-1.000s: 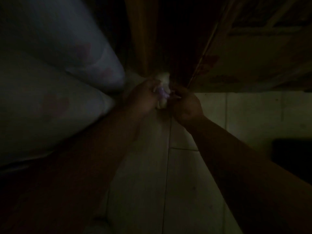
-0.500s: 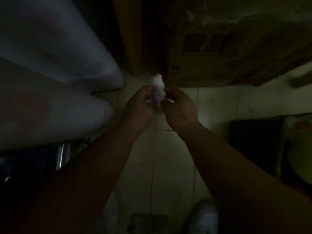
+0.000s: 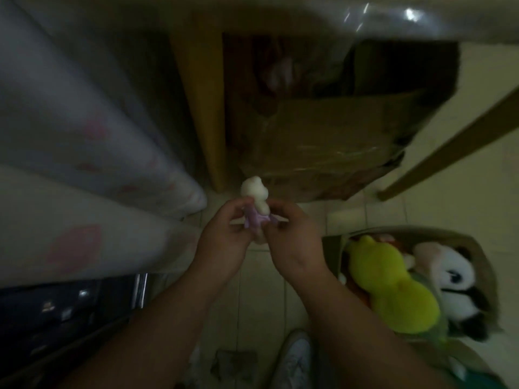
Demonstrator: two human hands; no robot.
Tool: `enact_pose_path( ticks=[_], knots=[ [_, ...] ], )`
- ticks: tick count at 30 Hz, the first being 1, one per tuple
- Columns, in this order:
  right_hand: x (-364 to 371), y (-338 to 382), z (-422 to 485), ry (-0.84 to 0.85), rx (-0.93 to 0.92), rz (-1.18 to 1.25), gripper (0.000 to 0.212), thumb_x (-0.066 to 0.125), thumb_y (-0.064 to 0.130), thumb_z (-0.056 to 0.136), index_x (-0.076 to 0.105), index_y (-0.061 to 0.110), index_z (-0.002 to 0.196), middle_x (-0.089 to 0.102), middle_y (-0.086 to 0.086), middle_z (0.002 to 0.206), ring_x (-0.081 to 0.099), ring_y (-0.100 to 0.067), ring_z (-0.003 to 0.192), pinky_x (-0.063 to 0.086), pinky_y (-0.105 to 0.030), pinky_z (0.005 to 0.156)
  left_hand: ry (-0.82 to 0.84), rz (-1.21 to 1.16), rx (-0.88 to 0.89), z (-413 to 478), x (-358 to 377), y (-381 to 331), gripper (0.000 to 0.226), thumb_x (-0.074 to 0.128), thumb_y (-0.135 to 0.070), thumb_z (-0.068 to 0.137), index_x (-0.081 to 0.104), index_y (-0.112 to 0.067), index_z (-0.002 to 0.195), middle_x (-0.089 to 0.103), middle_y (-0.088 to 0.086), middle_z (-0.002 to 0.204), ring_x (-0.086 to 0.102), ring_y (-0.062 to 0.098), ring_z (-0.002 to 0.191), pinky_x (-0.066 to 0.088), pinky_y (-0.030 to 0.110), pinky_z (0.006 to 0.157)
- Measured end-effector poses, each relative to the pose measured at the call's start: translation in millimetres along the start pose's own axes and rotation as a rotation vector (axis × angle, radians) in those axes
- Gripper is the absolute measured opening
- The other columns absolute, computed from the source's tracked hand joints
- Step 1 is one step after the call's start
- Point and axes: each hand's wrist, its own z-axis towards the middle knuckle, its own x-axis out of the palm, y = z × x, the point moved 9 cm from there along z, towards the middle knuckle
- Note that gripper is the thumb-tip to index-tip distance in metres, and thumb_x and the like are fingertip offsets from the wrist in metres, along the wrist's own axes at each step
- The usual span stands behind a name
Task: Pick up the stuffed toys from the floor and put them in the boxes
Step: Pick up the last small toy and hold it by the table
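Note:
A small white stuffed toy in a purple dress is held up in the middle of the view, above the tiled floor. My left hand grips its left side and my right hand pinches its right side. To the right, a cardboard box on the floor holds a lime-green plush and a black-and-white panda plush. A bigger cardboard box lies on its side just beyond the toy, its dark opening facing me.
White bedding with pink prints fills the left. A wooden leg stands between it and the big box. A dark object sits at lower left. My white shoe is on the floor tiles below my hands.
The view has brightened and shifted, bringing the box of plush toys into sight at the right. Both hands keep hold of the small white toy, lifted a little away from the floor.

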Motion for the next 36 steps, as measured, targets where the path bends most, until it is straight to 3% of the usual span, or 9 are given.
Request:
enact_pose_path(
  ticks=[5, 10, 15, 18, 22, 26, 29, 33, 36],
  knots=[
    [-58.8, 84.0, -55.5, -0.007, -0.054, -0.005, 0.031, 0.063, 0.020, 0.089, 0.060, 0.034, 0.116, 0.062, 0.023, 0.094, 0.057, 0.012, 0.085, 0.048, -0.011, 0.069, 0.057, 0.065, 0.069, -51.0, -0.5, -96.0, 0.037, 0.069, -0.012, 0.084, 0.058, -0.033, 0.112, 0.066, -0.004, 0.114, 0.067, 0.008, 0.094, 0.052, 0.017, 0.074],
    [-108.2, 160.3, -114.8, -0.056, -0.068, 0.004, 0.029, 0.066, 0.020, 0.086, 0.059, 0.040, 0.106, 0.065, 0.025, 0.092, 0.061, 0.012, 0.083, 0.049, -0.012, 0.067, 0.108, 0.071, 0.109, -118.9, 0.1, -187.7, 0.030, 0.066, -0.015, 0.087, 0.059, -0.034, 0.109, 0.072, -0.012, 0.101, 0.068, 0.004, 0.091, 0.055, 0.022, 0.078],
    [-148.0, 234.6, -176.2, -0.078, -0.135, -0.050, 0.029, 0.066, 0.020, 0.084, 0.061, 0.038, 0.107, 0.067, 0.021, 0.097, 0.062, 0.006, 0.087, 0.050, -0.016, 0.071, 0.097, 0.093, 0.176, -183.6, -10.4, -265.7, 0.032, 0.066, -0.012, 0.087, 0.060, -0.033, 0.110, 0.070, -0.007, 0.107, 0.067, 0.002, 0.093, 0.053, 0.017, 0.076],
    [-172.2, 276.9, -203.5, -0.104, -0.193, -0.078, 0.027, 0.067, 0.021, 0.083, 0.062, 0.034, 0.106, 0.068, 0.018, 0.098, 0.061, 0.006, 0.089, 0.047, -0.011, 0.071, 0.108, 0.118, 0.227, -213.9, -12.4, -311.1, 0.037, 0.065, -0.008, 0.086, 0.059, -0.037, 0.110, 0.068, -0.011, 0.108, 0.066, -0.001, 0.094, 0.053, 0.016, 0.076],
    [-200.6, 326.6, -236.9, -0.131, -0.246, -0.071, 0.029, 0.068, 0.024, 0.082, 0.063, 0.034, 0.109, 0.067, 0.019, 0.100, 0.061, 0.005, 0.090, 0.051, -0.020, 0.076, 0.104, 0.092, 0.280, -248.0, -15.1, -364.9, 0.040, 0.065, -0.004, 0.085, 0.060, -0.035, 0.110, 0.071, -0.008, 0.105, 0.068, 0.006, 0.096, 0.055, 0.034, 0.087],
    [-222.1, 369.2, -265.8, -0.140, -0.316, -0.076, 0.026, 0.069, 0.032, 0.082, 0.062, 0.039, 0.107, 0.066, 0.023, 0.097, 0.059, 0.011, 0.087, 0.049, -0.014, 0.070, 0.065, 0.086, 0.349, -283.9, -20.2, -409.5, 0.042, 0.065, -0.008, 0.082, 0.061, -0.043, 0.106, 0.072, -0.006, 0.106, 0.068, 0.010, 0.097, 0.054, 0.044, 0.090],
    [-234.6, 395.7, -281.2, -0.140, -0.376, -0.072, 0.025, 0.070, 0.031, 0.081, 0.062, 0.038, 0.104, 0.066, 0.024, 0.095, 0.060, 0.010, 0.086, 0.046, -0.013, 0.067, 0.018, 0.079, 0.401, -308.9, -26.2, -438.0, 0.041, 0.067, -0.017, 0.079, 0.060, -0.049, 0.105, 0.070, -0.008, 0.108, 0.068, 0.010, 0.097, 0.055, 0.044, 0.089],
    [-243.6, 426.8, -296.0, -0.100, -0.440, -0.055, 0.026, 0.071, 0.027, 0.081, 0.064, 0.036, 0.104, 0.068, 0.023, 0.097, 0.065, 0.004, 0.082, 0.051, -0.022, 0.069, -0.040, 0.051, 0.438, -335.1, -35.2, -464.3, 0.043, 0.064, -0.005, 0.084, 0.059, -0.039, 0.109, 0.072, -0.008, 0.103, 0.069, 0.009, 0.096, 0.056, 0.040, 0.088],
    [-250.1, 447.2, -316.4, -0.083, -0.484, -0.050, 0.026, 0.071, 0.029, 0.082, 0.061, 0.040, 0.104, 0.066, 0.025, 0.099, 0.064, 0.004, 0.084, 0.054, -0.023, 0.069, -0.068, 0.075, 0.479, -359.0, -40.5, -482.1, 0.041, 0.064, -0.010, 0.087, 0.058, -0.039, 0.114, 0.069, -0.010, 0.109, 0.067, 0.004, 0.096, 0.057, 0.031, 0.084]
  ],
)
